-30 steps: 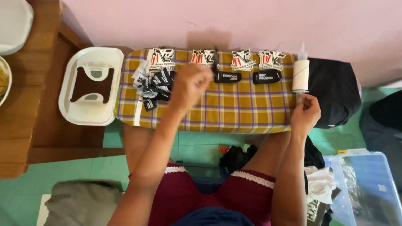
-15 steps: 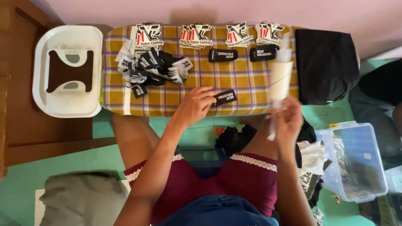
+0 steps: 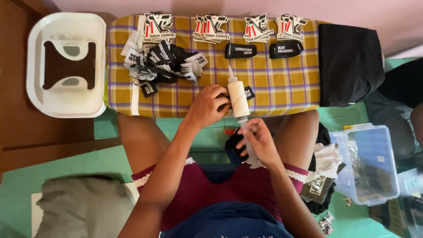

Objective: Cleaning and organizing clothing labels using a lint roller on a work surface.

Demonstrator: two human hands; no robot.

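The worktop (image 3: 282,83), a narrow board covered in yellow-and-purple plaid cloth, is lying across the person's thighs and filling the upper middle of the view. A white plastic tray (image 3: 66,101) is sitting off its 9 o'clock end on a brown wooden surface; a folded black garment (image 3: 350,61) is resting at the 3 o'clock end. A clear plastic bin (image 3: 368,163) is standing on the green floor toward 4 o'clock.

Along the 12 o'clock edge, four small stacks of red, black and white printed tags (image 3: 207,27) are lying in a row, with two black woven labels (image 3: 241,50) just below them. A loose heap of black-and-white labels (image 3: 161,64) is spreading toward 10 o'clock.

The white glue syringe (image 3: 238,99) is standing near the 6 o'clock edge of the board, nozzle pointing toward 12 o'clock. The right hand (image 3: 257,141) is wrapping its fingers around the lower clear plunger section, closed on it. The left hand (image 3: 207,105) is pressing a single black label (image 3: 249,92) against the cloth beside the barrel, fingers curled on it.

Judgement: the syringe is looking light and rigid, its smooth barrel possibly slick, best held low on the barrel near the plunger. The label is appearing thin, limp and easily shifted, so pinning it flat is suiting it.
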